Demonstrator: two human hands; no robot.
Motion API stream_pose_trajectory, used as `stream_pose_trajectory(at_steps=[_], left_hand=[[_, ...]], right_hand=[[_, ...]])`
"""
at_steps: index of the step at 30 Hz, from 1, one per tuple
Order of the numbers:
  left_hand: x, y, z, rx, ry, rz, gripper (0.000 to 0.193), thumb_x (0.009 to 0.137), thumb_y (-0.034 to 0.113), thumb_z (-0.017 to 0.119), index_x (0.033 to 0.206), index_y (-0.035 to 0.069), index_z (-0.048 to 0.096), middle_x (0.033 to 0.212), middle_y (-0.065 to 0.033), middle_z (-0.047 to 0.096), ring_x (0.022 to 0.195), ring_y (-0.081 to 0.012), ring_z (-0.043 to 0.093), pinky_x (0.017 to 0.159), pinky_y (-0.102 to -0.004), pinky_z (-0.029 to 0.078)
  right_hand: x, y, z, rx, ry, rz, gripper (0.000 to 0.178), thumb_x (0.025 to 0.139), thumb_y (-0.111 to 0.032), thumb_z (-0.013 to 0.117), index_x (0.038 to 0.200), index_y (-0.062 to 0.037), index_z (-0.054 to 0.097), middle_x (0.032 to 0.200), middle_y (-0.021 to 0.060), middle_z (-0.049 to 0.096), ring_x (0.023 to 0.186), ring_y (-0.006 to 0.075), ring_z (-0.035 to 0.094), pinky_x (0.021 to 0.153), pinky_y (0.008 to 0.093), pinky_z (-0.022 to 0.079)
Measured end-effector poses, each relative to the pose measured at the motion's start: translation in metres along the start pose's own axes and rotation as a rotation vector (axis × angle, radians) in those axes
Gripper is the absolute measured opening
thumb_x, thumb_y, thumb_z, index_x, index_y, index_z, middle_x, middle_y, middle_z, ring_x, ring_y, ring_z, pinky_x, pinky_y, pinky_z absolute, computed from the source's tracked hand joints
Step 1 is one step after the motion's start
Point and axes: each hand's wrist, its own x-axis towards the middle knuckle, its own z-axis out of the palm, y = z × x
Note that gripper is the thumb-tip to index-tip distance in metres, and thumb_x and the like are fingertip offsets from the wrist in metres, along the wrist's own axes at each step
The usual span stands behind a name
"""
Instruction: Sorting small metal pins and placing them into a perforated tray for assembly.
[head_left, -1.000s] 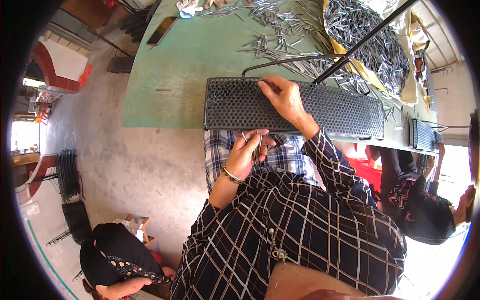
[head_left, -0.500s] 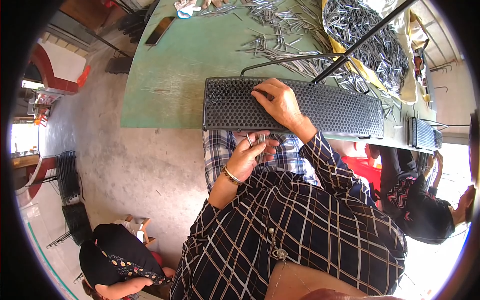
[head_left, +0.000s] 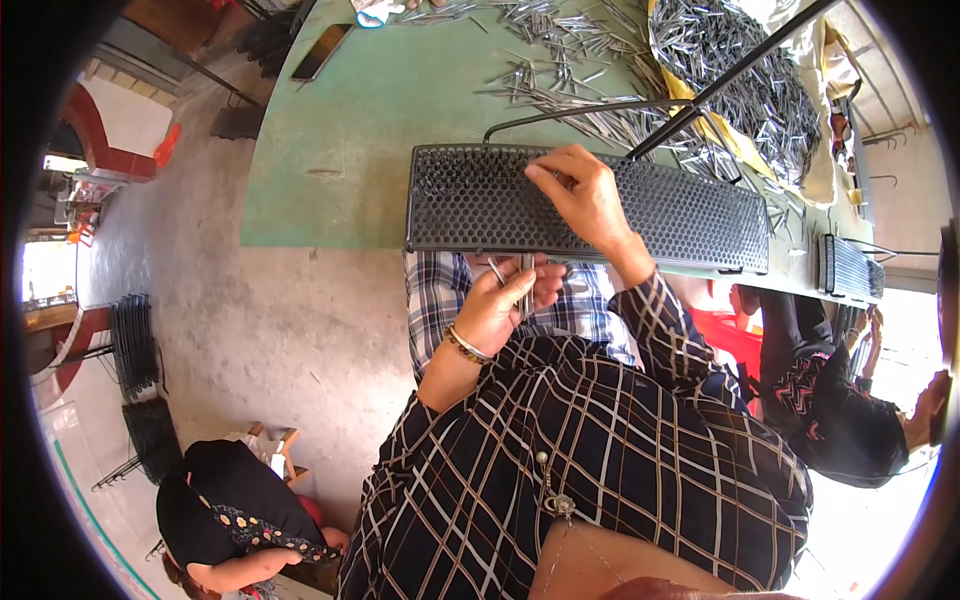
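A long black panel with rows of round holes lies at the table's front edge; a thick black bar slants up behind it. Thin metal rods are gripped in my left hand, just below the panel's near edge. Over the left-middle part of the holes is my right hand, thumb and fingers pinched together. Whatever sits between those fingertips is too small to make out. At the panel's left end many holes look darker and filled.
Loose metal rods lie scattered across the green table. An open sack full of rods stands at the back right. A phone rests at the far left. Co-workers sit at the lower left and right.
My right hand has shifted slightly right over the panel, fingers still bent together. My left hand stays beneath the edge with its rods. The view has tilted a little.
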Motion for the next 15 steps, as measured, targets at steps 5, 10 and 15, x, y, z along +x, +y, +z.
stream_pose_trajectory(at_steps=[5, 10, 15], left_hand=[[0.005, 0.011, 0.009, 0.088, 0.041, 0.083, 0.029, 0.095, 0.015, 0.048, 0.117, -0.004, 0.046, 0.108, -0.0179, 0.060, 0.097, -0.0227, 0.061, 0.086, -0.0342, 0.051], [0.004, 0.012, 0.019, 0.160, 0.045, 0.080, 0.028, 0.095, 0.016, 0.048, 0.115, -0.003, 0.046, 0.104, -0.0167, 0.062, 0.093, -0.0214, 0.063, 0.082, -0.0334, 0.052], [0.005, 0.006, 0.010, 0.152, 0.039, 0.052, 0.025, 0.095, 0.019, 0.049, 0.112, 0.000, 0.051, 0.100, -0.0135, 0.064, 0.084, -0.0161, 0.063, 0.074, -0.0298, 0.052]], right_hand=[[-0.035, 0.000, -0.008, 0.168, -0.398, -0.013, 0.019, 0.079, -0.018, 0.070, 0.085, 0.0004, 0.068, 0.079, 0.0112, 0.064, 0.066, 0.0195, 0.059, 0.059, 0.0288, 0.047], [-0.043, -0.003, -0.011, 0.477, -0.380, 0.210, 0.016, 0.080, -0.014, 0.069, 0.085, 0.0013, 0.069, 0.078, 0.0074, 0.065, 0.070, 0.0129, 0.059, 0.062, 0.0273, 0.048], [-0.039, 0.001, -0.016, 0.445, -0.417, 0.390, 0.020, 0.082, -0.016, 0.068, 0.086, 0.0031, 0.068, 0.074, 0.0053, 0.065, 0.065, 0.0090, 0.057, 0.057, 0.0243, 0.046]])
